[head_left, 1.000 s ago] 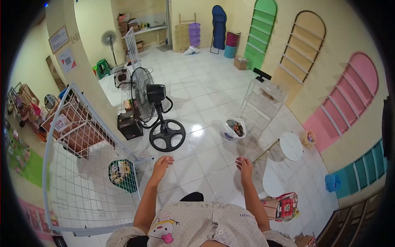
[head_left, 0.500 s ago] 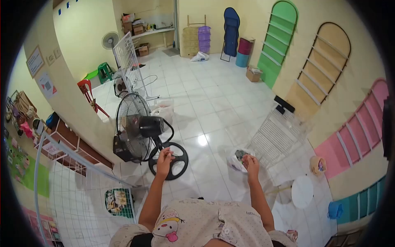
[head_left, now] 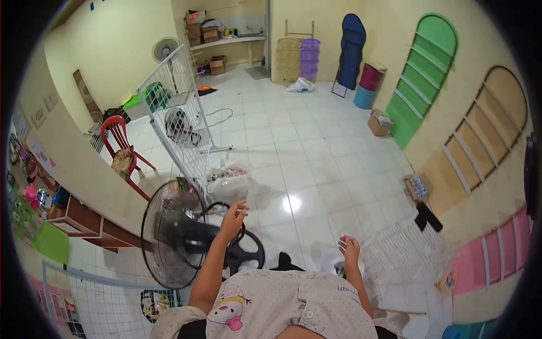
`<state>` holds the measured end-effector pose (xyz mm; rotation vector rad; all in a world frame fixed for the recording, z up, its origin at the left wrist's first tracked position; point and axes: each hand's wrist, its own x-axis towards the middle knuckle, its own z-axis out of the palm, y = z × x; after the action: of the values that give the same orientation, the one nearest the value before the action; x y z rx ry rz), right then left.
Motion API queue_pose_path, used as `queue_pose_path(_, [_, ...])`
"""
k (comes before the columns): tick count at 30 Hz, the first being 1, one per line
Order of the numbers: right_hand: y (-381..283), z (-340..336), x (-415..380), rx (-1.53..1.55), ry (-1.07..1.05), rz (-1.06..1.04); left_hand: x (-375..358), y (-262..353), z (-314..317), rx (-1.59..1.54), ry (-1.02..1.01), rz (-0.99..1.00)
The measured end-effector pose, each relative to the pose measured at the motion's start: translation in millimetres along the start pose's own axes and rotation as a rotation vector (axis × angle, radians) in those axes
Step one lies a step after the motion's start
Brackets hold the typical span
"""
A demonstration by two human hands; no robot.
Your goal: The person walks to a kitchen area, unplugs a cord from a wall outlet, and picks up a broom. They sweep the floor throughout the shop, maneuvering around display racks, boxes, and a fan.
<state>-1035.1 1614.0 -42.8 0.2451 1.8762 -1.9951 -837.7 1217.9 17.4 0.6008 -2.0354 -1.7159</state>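
My left hand is held out with nothing in it, fingers loosely bent and apart. From this angle it overlaps the black floor fan, whose round base shows beside my forearm; no contact is plain. Beyond the hand, a white plastic bag of items rests on the floor. My right hand hangs in the air on the other side, its fingers half curled and no object visible in them. Below it lies another plastic bag, partly hidden by my arm. The tip of a dark shoe shows ahead of my shirt.
A white grid rack stands ahead on the left, near a red chair. White wire racks lie at the right. A cardboard box and a small box sit along the right wall. White floor tiles stretch ahead.
My view has moved forward through the room; the fan, grid rack and right-hand bag are nearer. My right hand is lower in view and its fingers look looser.
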Motion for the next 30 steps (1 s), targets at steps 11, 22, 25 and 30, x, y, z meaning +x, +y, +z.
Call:
queue_pose_path(11, [-160, 300, 252, -0.148, -0.444, -0.133, 193, -34, -52, 0.016, 0.3, -0.041])
queue_pose_path(22, [-231, 504, 484, -0.236, -0.478, -0.088, 483, -68, -142, 0.197, 0.484, -0.077])
queue_pose_path(25, [-253, 545, 551, -0.151, -0.394, -0.094, 583, -31, -159, 0.254, 0.477, -0.001])
queue_pose_path(30, [-270, 604, 649, -0.057, -0.277, -0.051, 734, 2, -181, 0.226, 0.387, 0.06])
